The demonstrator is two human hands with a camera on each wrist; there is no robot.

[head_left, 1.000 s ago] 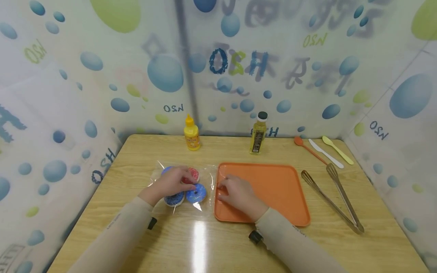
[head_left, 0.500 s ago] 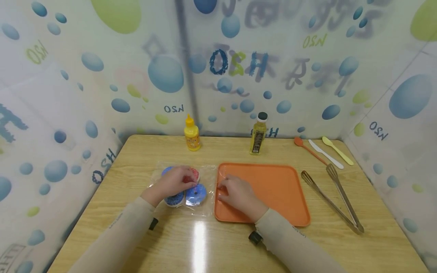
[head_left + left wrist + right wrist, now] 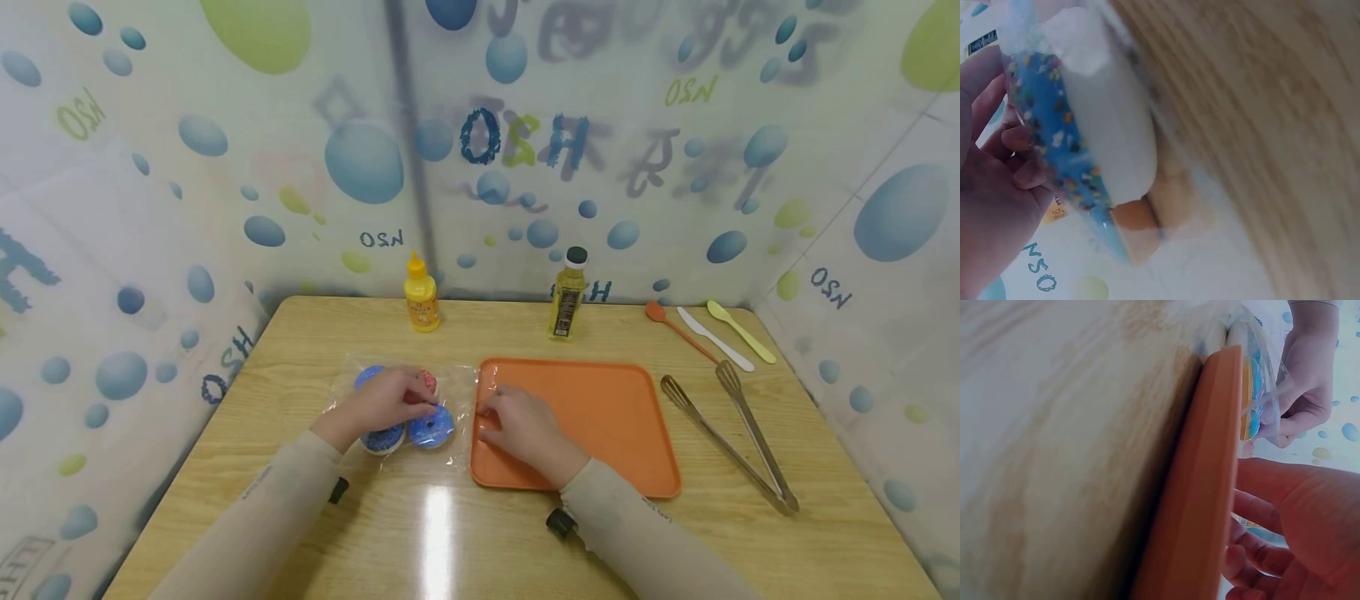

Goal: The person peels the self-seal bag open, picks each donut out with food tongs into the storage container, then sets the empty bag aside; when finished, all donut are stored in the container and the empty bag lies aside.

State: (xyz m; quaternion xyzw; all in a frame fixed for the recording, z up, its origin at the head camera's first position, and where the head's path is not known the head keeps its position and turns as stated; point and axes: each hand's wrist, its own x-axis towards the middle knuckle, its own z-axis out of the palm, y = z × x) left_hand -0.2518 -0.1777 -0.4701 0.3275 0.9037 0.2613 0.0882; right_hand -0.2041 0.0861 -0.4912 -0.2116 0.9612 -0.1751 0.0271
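Flat on the table lies a clear plastic bag (image 3: 457, 454) with several donuts in it: a sprinkled blue donut (image 3: 431, 427), a dark blue donut (image 3: 382, 438), another blue one, and a pink-red donut (image 3: 430, 381) mostly covered. My left hand (image 3: 382, 400) is over them, its fingers curled and seeming to pinch the bag's film. A blue sprinkled donut (image 3: 1054, 112) fills the left wrist view beside that hand. My right hand (image 3: 525, 429) rests over the left part of an orange tray (image 3: 607, 417), loosely bent fingers holding nothing. The tray's side (image 3: 1204, 487) shows below that hand.
Behind the bag stands a yellow squeeze bottle (image 3: 422, 300); an oil bottle (image 3: 567, 300) is behind the tray. On the right lie an orange spoon (image 3: 682, 332), a white knife (image 3: 716, 338), a yellow-green spoon (image 3: 742, 332) and metal tongs (image 3: 761, 467) spread apart.
My left hand has shifted slightly right, and glare on the plastic film over the donuts has changed. The right hand and tray look the same.
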